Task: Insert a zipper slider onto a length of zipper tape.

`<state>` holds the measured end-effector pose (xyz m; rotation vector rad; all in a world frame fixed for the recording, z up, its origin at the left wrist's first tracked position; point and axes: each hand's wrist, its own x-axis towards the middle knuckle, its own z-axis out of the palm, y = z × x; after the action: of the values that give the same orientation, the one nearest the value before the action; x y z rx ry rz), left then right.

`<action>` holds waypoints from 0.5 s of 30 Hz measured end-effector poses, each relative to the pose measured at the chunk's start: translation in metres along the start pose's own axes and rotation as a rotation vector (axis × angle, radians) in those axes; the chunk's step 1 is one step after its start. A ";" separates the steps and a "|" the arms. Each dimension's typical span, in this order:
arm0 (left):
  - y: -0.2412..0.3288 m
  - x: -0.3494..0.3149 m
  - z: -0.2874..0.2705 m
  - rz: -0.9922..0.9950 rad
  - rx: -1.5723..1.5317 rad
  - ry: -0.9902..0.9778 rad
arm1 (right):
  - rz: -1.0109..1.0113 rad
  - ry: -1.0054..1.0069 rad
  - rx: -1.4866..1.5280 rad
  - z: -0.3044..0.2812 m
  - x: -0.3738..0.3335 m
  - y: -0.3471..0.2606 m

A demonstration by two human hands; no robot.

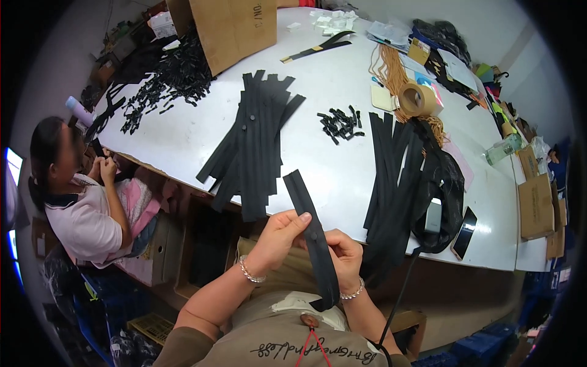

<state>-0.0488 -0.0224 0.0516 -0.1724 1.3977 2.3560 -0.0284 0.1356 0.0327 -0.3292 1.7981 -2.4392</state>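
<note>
In front of my body I hold a long black strip that looks like a zipper tape, with a small dark round piece on its middle. My left hand pinches its left edge, thumb on top. Lower down, my right hand grips the right edge, its fingertips partly hidden behind the strip. The strip's lower end curls near my shirt. Ahead on the white table lies a fanned pile of similar black strips. A second bundle of black strips hangs over the table edge on my right. Small black pieces lie between them.
A large heap of small black parts lies at the far left beside a cardboard box. On the right are a tape roll, tan cords, a black bag and a phone. A co-worker sits at the left.
</note>
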 end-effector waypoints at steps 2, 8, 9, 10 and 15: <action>-0.001 0.001 0.001 -0.022 -0.095 0.003 | -0.018 0.001 0.005 -0.003 0.000 0.003; -0.003 0.003 0.000 -0.056 -0.196 0.022 | -0.106 -0.040 0.042 -0.009 0.001 0.014; -0.001 0.004 0.002 -0.070 -0.229 0.017 | -0.088 -0.040 0.073 -0.010 0.002 0.013; 0.000 0.006 0.006 -0.070 -0.223 0.006 | -0.070 -0.039 0.104 -0.011 0.002 0.012; 0.026 0.011 0.000 0.101 0.129 0.182 | -0.133 -0.088 0.012 -0.015 0.004 -0.001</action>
<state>-0.0686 -0.0303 0.0695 -0.2926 1.6749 2.3707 -0.0361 0.1490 0.0297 -0.5624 1.7788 -2.4779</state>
